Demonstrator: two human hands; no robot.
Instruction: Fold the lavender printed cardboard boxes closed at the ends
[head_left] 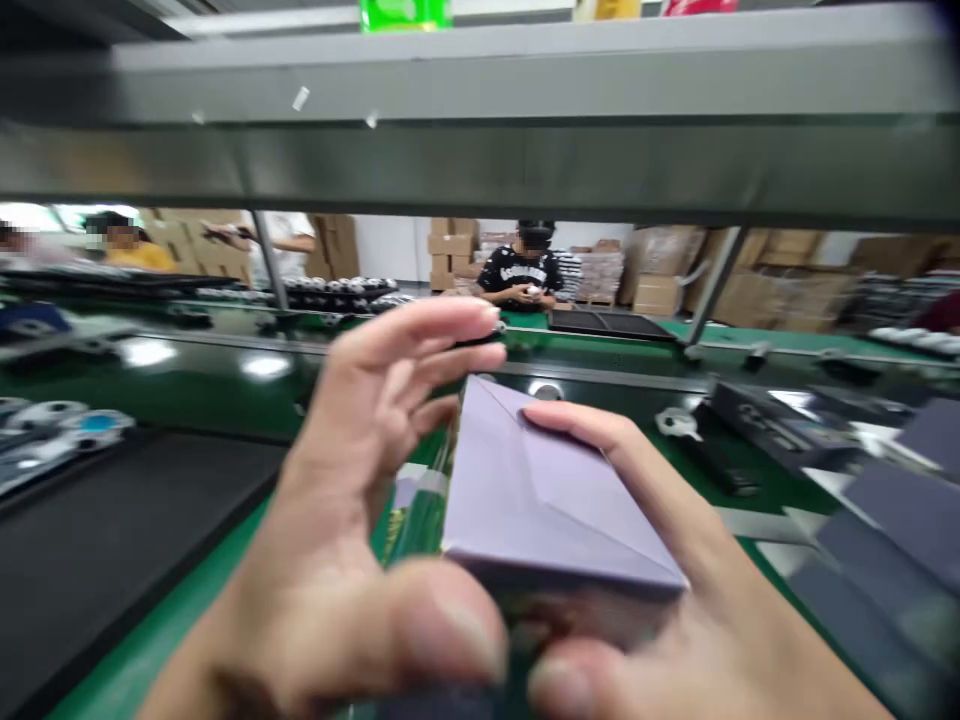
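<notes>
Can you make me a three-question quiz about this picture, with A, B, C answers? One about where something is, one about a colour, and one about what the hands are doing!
1. Where is the person in the black shirt?
A. across the green table
B. under the table
C. on the shelf

2. What colour is the top of the small box?
A. red
B. pale purple
C. yellow

3. What are the two hands doing?
A. resting flat on the table
B. both holding the box
C. waving in the air

Answers:
1 A, the person is seen beyond the table's far side.
2 B, its folded flaps look lilac.
3 B, the left hand and right hand grip its sides.
</notes>
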